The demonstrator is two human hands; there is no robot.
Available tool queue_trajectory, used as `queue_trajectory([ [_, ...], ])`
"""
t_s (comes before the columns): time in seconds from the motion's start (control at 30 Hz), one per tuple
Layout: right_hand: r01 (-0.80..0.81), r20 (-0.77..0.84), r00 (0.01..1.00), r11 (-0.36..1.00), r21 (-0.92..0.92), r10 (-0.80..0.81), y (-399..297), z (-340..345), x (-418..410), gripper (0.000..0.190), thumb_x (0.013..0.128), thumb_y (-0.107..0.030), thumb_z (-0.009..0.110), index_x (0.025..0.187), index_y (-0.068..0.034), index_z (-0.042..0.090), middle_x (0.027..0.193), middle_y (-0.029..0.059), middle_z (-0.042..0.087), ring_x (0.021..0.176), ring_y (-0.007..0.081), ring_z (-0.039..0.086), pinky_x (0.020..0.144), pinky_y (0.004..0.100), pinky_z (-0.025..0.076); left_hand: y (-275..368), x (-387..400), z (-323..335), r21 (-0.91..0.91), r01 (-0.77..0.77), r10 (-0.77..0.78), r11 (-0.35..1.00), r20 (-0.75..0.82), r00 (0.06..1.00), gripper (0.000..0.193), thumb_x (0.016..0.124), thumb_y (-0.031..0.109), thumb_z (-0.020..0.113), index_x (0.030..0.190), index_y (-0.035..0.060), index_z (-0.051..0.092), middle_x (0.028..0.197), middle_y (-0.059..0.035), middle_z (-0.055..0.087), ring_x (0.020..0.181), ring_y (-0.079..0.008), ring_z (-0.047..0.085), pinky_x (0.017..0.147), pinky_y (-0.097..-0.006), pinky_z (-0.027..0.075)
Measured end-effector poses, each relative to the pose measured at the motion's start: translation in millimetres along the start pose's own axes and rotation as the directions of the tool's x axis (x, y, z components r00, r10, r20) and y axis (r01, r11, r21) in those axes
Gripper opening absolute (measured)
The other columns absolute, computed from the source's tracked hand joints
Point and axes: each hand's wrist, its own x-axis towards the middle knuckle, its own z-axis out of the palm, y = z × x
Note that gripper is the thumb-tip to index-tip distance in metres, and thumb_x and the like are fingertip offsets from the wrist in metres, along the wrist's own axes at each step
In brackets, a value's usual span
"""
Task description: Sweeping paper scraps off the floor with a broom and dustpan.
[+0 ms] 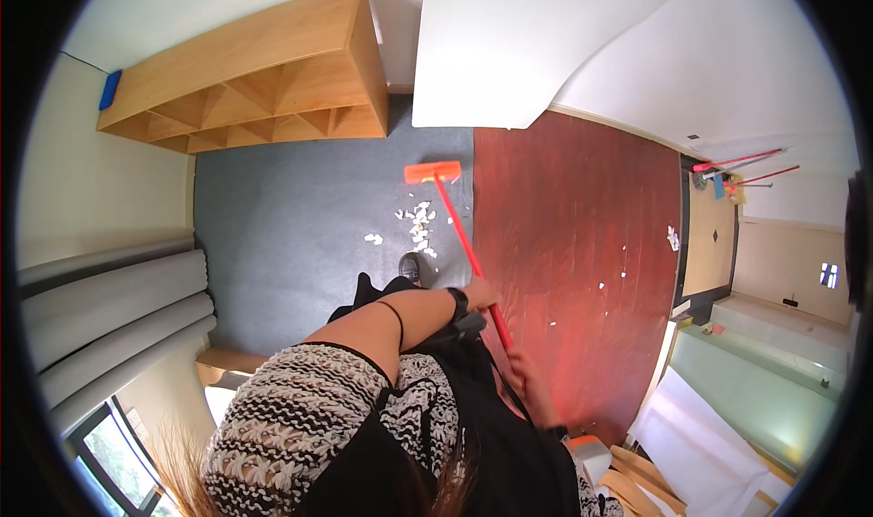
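Both my hands grip the red handle point(458, 227) of a broom. My left hand point(481, 294), with a dark band on its wrist, holds the handle partway down. Closer to my body, my right hand point(524, 375) is closed around its upper part. The orange broom head point(432, 172) is at the far end of the handle, over the grey floor point(286, 224). Several white scraps point(419, 227), which look like torn paper, lie scattered between the broom head and my dark shoe point(409, 267).
A wooden cubby shelf point(273, 60) stands at the upper left, near a large white panel point(498, 46). Reddish wood flooring point(573, 230) at the right bears a few white bits. Long-handled cleaning tools point(733, 176) lean by the right wall. Rolled grey material point(123, 299) lies left.
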Motion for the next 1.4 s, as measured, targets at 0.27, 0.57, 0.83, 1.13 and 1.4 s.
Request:
queue_trajectory([
  [0.27, -0.095, 0.068, 0.994, 0.988, 0.119, 0.087, 60.6, 2.9, 60.0, 0.012, 0.096, -0.019, 0.042, 0.105, -0.019, 0.049, 0.052, -0.0038, 0.03, 0.038, 0.0066, 0.025, 0.036, 0.0204, 0.021, -62.2, 21.0, 26.5, 0.535, 0.001, -0.056, 0.845, 0.086, 0.995, 0.037, 0.087, 0.031, 0.042, 0.101, 0.0094, 0.069, 0.092, -0.0127, 0.069, 0.09, -0.0329, 0.065, 0.087, -0.0639, 0.032],
  [0.57, 0.016, -0.166, 0.986, 0.989, 0.15, 0.009, 168.1, -28.3, -81.4, 0.012, 0.092, -0.01, 0.039, 0.1, -0.016, 0.046, 0.053, -0.0024, 0.035, 0.036, 0.0055, 0.026, 0.033, 0.0197, 0.02, 17.3, -132.3, 142.1, -0.054, 0.126, -0.098, 0.991, 0.36, 0.928, 0.03, 0.081, 0.022, 0.05, 0.084, -0.0033, 0.065, 0.075, -0.0135, 0.067, 0.065, -0.0271, 0.065, 0.068, -0.0487, 0.049],
  [0.83, 0.094, 0.0, 0.996, 0.994, 0.051, -0.094, 179.7, -43.2, -52.5, 0.012, 0.094, -0.016, 0.042, 0.103, -0.015, 0.05, 0.052, -0.0048, 0.029, 0.041, 0.0053, 0.026, 0.037, 0.0203, 0.019, -0.2, -132.7, 121.9, -0.487, 0.247, -0.213, 0.838, 0.124, 0.969, 0.041, 0.077, 0.027, 0.061, 0.078, -0.0128, 0.05, 0.056, -0.0131, 0.056, 0.048, -0.022, 0.059, 0.041, -0.0356, 0.048],
  [1.13, 0.09, 0.12, 0.988, 0.992, 0.094, -0.101, 107.1, -31.2, 72.9, 0.016, 0.094, -0.018, 0.043, 0.108, -0.02, 0.051, 0.053, -0.0053, 0.028, 0.04, 0.0051, 0.023, 0.038, 0.0215, 0.018, -34.4, -52.8, 36.7, -0.447, 0.374, -0.417, 0.813, 0.003, 0.909, 0.069, 0.079, 0.026, 0.058, 0.118, -0.014, 0.017, 0.07, -0.0141, 0.059, 0.048, -0.021, 0.056, 0.045, -0.0343, 0.049],
  [1.4, 0.012, -0.006, 1.0, 0.965, 0.262, -0.011, 134.4, -24.7, -4.4, 0.011, 0.092, -0.014, 0.044, 0.1, -0.018, 0.051, 0.053, -0.0045, 0.031, 0.039, 0.0056, 0.025, 0.037, 0.0211, 0.022, -45.9, -75.4, 73.1, -0.334, 0.211, -0.176, 0.919, 0.132, 0.976, 0.038, 0.077, 0.033, 0.058, 0.076, -0.0049, 0.06, 0.061, -0.0088, 0.059, 0.044, -0.0208, 0.053, 0.046, -0.0312, 0.051],
])
